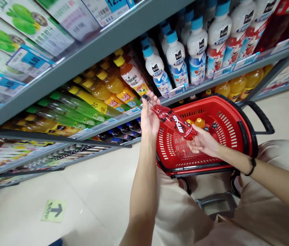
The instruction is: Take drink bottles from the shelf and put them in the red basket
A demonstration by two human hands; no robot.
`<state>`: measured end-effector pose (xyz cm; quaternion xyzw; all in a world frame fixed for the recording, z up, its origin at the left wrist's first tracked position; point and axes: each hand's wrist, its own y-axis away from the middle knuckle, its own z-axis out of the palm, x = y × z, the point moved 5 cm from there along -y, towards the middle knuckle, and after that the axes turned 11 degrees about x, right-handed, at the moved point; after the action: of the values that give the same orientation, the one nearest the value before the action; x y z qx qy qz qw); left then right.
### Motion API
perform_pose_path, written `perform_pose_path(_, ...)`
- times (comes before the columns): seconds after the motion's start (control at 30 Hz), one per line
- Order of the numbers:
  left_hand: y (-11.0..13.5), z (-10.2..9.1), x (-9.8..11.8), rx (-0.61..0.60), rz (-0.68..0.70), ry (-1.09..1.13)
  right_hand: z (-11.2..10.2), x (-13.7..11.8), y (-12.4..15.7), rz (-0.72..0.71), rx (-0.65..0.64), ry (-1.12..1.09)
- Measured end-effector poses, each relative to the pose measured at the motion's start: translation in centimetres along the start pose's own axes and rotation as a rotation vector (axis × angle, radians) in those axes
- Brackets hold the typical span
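- Red bottle [174,119]: the thing in hand, held aslant in the head view, cap towards 10 o'clock, base towards 4; its lower part overlaps the basket [233,116], though its height above it is hard to tell. Clock directions below run from this bottle.
- Left hand [150,118], at 9 o'clock: fingers partly curled by the neck, a loose-looking hold at the cap end.
- Right hand [204,140], at 4 o'clock: thumb and fingers close about the base.
- Step, as I judge it: handling the bottle two-handed, label facing up, perhaps to look it over.
- Orange bottles [200,122] lie in the basket at 3 o'clock; white bottles [176,56] stand at 12.
- Next move: from this pose, lowering the bottle would call for keeping the base held, easing off the neck, and staying clear of the orange bottles.
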<state>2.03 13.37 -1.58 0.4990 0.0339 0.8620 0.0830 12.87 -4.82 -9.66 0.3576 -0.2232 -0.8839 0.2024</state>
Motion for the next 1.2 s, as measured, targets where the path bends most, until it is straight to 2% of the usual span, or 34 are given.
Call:
perform_pose_path(0.13, 0.1, 0.2, -0.1, -0.022, 0.000, 0.022, 0.0, -0.6, -0.1, -0.087, 0.130, -0.074)
perform_pose_path(0.23, 0.0, 0.1, -0.3, -0.031, 0.009, 0.011, -0.3, -1.3, 0.0, -0.238, 0.250, -0.011)
perform_pose_path(0.37, -0.3, 0.0, -0.3, -0.011, 0.024, 0.000, -0.3, -1.8, 0.1, -0.359, 0.280, 0.065)
perform_pose_path(0.73, -0.1, -0.2, 0.2, -0.001, 0.025, -0.017, -0.2, -1.1, 0.2, -0.273, 0.191, 0.068)
perform_pose_path(0.9, -0.3, -0.2, 0.0, -0.028, 0.041, 0.001, -0.4, -1.0, 0.2, -0.166, 0.168, 0.000)
perform_pose_path(1.2, -0.3, -0.3, 0.1, -0.016, 0.011, 0.031, -0.1, -0.4, 0.2, -0.056, 0.094, 0.029)
